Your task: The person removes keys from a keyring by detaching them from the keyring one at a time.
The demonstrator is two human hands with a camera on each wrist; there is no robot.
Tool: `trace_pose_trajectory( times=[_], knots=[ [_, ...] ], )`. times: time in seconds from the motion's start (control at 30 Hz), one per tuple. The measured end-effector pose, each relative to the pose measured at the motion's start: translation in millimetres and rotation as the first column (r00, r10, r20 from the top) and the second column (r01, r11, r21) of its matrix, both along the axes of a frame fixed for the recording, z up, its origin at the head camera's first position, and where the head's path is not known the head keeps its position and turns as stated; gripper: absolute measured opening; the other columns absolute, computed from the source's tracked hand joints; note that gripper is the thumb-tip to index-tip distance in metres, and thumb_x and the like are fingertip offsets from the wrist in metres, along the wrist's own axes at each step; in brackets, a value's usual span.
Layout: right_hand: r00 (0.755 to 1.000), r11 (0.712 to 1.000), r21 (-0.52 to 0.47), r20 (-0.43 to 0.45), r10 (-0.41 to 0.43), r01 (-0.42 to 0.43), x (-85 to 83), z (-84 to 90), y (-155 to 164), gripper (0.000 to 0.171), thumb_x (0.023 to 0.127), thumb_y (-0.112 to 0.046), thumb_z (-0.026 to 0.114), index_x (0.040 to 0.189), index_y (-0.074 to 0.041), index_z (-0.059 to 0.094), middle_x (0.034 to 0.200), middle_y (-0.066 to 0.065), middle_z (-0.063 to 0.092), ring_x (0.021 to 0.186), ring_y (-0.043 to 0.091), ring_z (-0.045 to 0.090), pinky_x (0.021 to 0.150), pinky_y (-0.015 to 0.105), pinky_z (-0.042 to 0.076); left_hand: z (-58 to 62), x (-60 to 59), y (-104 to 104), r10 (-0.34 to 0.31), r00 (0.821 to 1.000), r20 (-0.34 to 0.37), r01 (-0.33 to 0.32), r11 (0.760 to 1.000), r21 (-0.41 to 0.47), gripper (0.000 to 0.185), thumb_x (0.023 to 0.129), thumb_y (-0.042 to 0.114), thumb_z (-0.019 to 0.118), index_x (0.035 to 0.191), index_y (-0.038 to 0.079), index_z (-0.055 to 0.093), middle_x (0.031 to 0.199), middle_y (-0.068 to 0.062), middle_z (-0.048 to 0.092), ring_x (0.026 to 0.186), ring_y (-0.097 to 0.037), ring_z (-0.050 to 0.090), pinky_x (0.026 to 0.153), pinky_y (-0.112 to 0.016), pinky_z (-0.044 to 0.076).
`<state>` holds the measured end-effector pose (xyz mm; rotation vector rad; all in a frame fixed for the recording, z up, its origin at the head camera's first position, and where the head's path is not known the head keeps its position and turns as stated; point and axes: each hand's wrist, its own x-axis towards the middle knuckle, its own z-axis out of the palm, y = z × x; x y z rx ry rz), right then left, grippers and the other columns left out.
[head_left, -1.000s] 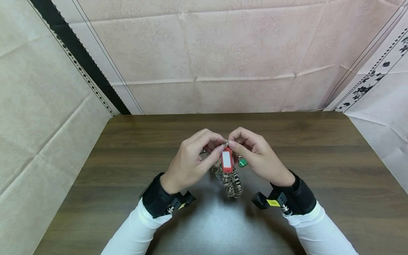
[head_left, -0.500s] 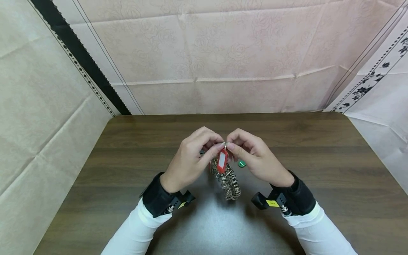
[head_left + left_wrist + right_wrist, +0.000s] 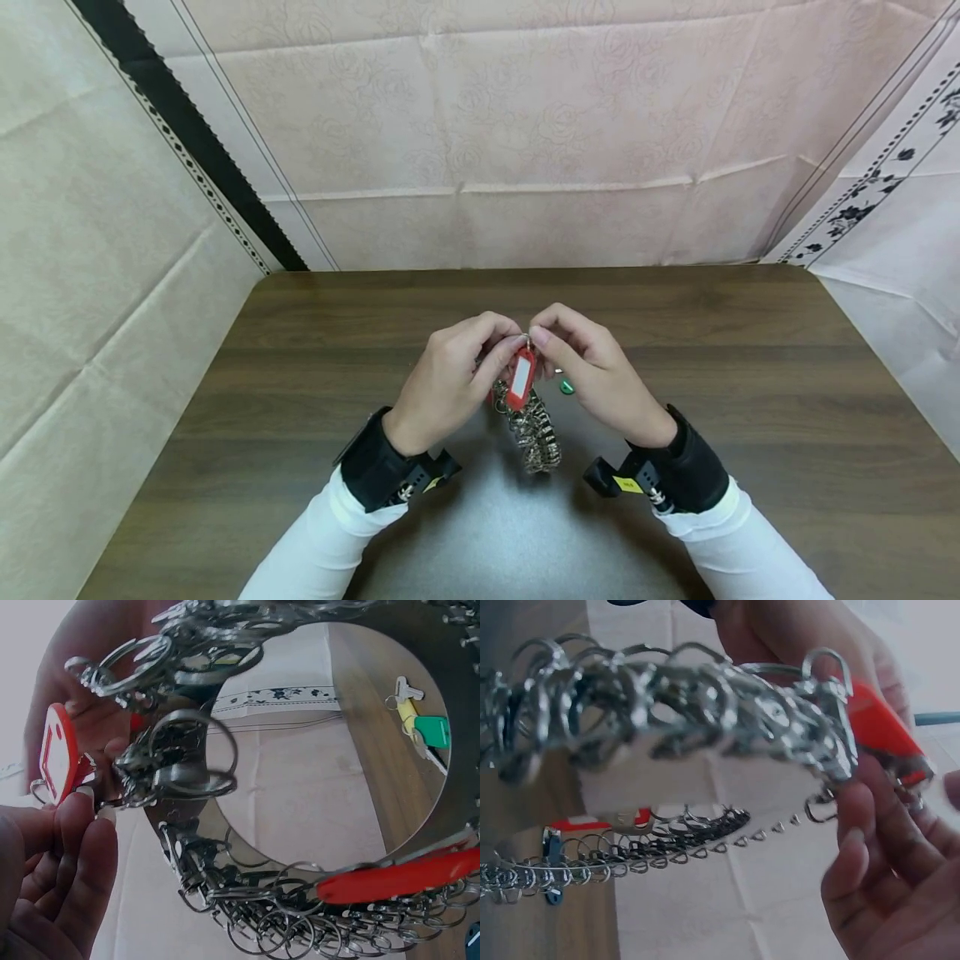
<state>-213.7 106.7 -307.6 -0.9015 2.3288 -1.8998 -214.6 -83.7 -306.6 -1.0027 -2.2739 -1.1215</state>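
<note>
The bunch of key rings (image 3: 534,425) hung between both hands above the middle of the surface (image 3: 300,392), with a red tag (image 3: 520,377) at its top. On the left, the left hand (image 3: 450,383) had its fingers curled in, pinching the small ring at the top of the tag. On the right, the right hand (image 3: 592,375) was pinched on that same ring from the other side. The bunch looked like a heavy, loose mass of hard metal loops, likely to swing, tangle and slip; the tag looked light and stiff. The surest hold seemed the small top ring, taken with the fingertips. A green tag (image 3: 567,386) lay on the surface just right of the bunch.
</note>
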Motion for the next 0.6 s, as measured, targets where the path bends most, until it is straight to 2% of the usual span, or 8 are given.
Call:
trace_pose_trajectory(
  times=[0.17, 0.3, 0.47, 0.6],
  knots=[
    [0.992, 0.993, 0.02, -0.056, -0.115, 0.117, 1.2, -3.1, -6.7, 0.009, 0.095, -0.014, 0.06, 0.097, -0.007, 0.055, 0.077, 0.007, 0.06, 0.066, 0.019, 0.056, 0.057, 0.025, 0.045, -2.1, 1.9, 2.5, 0.028, 0.999, 0.017, -0.029, 0.999, 0.014, 0.01, 0.096, 0.014, 0.059, 0.096, 0.005, 0.063, 0.078, 0.001, 0.059, 0.068, -0.004, 0.052, 0.059, -0.017, 0.045],
    [0.972, 0.981, 0.037, -0.151, -0.182, 0.189, 2.4, -5.1, -8.8, 0.005, 0.095, -0.009, 0.059, 0.096, -0.005, 0.056, 0.078, 0.005, 0.064, 0.066, 0.015, 0.056, 0.056, 0.022, 0.042, -2.6, 1.8, 3.8, 0.015, 0.999, 0.046, -0.017, 0.999, 0.039, 0.011, 0.097, 0.015, 0.056, 0.097, 0.005, 0.062, 0.08, 0.001, 0.061, 0.069, -0.003, 0.057, 0.061, -0.015, 0.048],
    [0.93, 0.972, 0.038, -0.3, -0.211, 0.233, 3.0, -6.5, -9.3, 0.005, 0.096, -0.007, 0.057, 0.096, -0.002, 0.059, 0.082, 0.002, 0.069, 0.07, 0.009, 0.06, 0.062, 0.021, 0.047, -3.4, 1.3, 4.2, 0.025, 0.998, 0.059, -0.028, 0.998, 0.052, 0.013, 0.098, 0.017, 0.054, 0.095, 0.006, 0.061, 0.081, 0.0, 0.062, 0.069, -0.003, 0.06, 0.061, -0.014, 0.049],
    [0.925, 0.975, 0.017, -0.322, -0.202, 0.219, 1.9, -6.9, -9.0, 0.005, 0.095, -0.006, 0.057, 0.096, -0.002, 0.06, 0.082, 0.002, 0.069, 0.068, 0.011, 0.06, 0.062, 0.022, 0.048, -3.7, 1.1, 4.6, 0.012, 0.996, 0.083, -0.018, 0.997, 0.072, 0.012, 0.098, 0.016, 0.053, 0.096, 0.006, 0.06, 0.083, -0.001, 0.061, 0.07, -0.004, 0.061, 0.062, -0.015, 0.051]
  ],
)
